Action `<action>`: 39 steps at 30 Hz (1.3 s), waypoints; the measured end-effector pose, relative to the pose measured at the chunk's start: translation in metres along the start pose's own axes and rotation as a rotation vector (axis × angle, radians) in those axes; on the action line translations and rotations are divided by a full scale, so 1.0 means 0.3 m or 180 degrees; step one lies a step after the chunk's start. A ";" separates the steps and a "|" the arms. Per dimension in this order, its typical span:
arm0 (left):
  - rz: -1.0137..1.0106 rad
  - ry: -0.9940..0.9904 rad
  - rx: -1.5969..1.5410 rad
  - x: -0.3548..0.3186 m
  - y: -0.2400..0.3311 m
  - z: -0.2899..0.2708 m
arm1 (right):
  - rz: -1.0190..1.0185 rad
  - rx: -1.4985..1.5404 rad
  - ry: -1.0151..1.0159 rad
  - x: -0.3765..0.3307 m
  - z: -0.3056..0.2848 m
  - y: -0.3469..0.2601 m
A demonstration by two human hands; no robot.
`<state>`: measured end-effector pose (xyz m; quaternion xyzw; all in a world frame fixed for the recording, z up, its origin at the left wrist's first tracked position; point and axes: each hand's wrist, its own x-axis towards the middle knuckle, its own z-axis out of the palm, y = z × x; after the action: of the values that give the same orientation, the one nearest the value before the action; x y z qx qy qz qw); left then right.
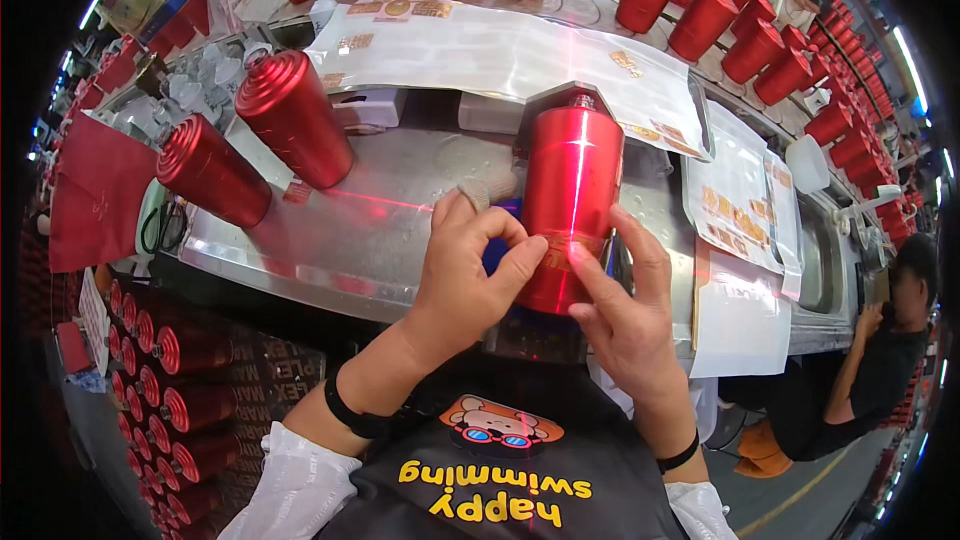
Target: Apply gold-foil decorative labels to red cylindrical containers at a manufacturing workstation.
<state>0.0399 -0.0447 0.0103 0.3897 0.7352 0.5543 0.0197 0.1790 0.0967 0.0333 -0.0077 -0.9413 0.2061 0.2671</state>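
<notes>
Steel bench (330, 240): hands (545, 285) on red tumbler (572, 190).

two red tumblers (250, 135) | sticker sheets (500, 50) | seated co-worker (880, 360), possibly resting

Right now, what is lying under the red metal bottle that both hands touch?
Under the red metal bottle a blue support piece shows beside the left hand, on the steel workbench. The rest of the support is covered by the bottle and the right hand.
</notes>
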 end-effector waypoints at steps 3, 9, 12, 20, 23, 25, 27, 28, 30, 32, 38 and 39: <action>0.0479 -0.0057 0.0471 0.020 0.041 -0.013 | 0.0151 0.0151 0.0121 -0.009 -0.010 0.002; 0.0557 -0.0179 0.0239 0.057 0.122 -0.005 | 0.0307 0.0229 0.0222 -0.023 -0.016 0.001; 0.0594 -0.0068 0.0210 0.052 0.106 0.005 | 0.0208 0.0228 0.0261 -0.015 -0.016 -0.001; 0.0542 0.0017 0.0524 0.028 0.061 -0.010 | -0.0112 -0.0084 0.0048 0.005 0.002 -0.002; 0.0637 0.0080 0.0471 0.031 0.059 -0.008 | -0.0127 -0.0134 0.0004 0.006 0.002 0.000; 0.0650 0.0140 0.0495 0.030 0.061 -0.009 | -0.0126 -0.0147 -0.0021 0.007 0.001 0.001; 0.0690 0.0187 0.0494 0.033 0.062 -0.008 | -0.0166 -0.0077 0.0020 0.009 0.001 0.002; 0.0735 0.0231 0.0496 0.033 0.063 -0.007 | -0.0168 -0.0076 0.0013 0.008 0.001 0.003; 0.0709 0.0211 0.0536 0.035 0.073 -0.011 | -0.0215 -0.0044 0.0050 0.008 0.000 0.006; 0.0685 0.0188 0.0578 0.034 0.075 -0.010 | -0.0234 0.0018 0.0057 0.009 -0.003 0.009; 0.0623 0.0197 0.0702 0.030 0.078 -0.013 | -0.0125 0.0216 0.0233 -0.009 0.001 0.015; 0.0738 0.0152 0.0921 0.029 0.078 -0.015 | -0.0041 0.0236 0.0290 -0.016 0.000 0.018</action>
<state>0.0448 -0.0413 0.0350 0.4573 0.7577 0.4505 -0.1181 0.1824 0.1010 0.0288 -0.0011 -0.9199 0.2386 0.3112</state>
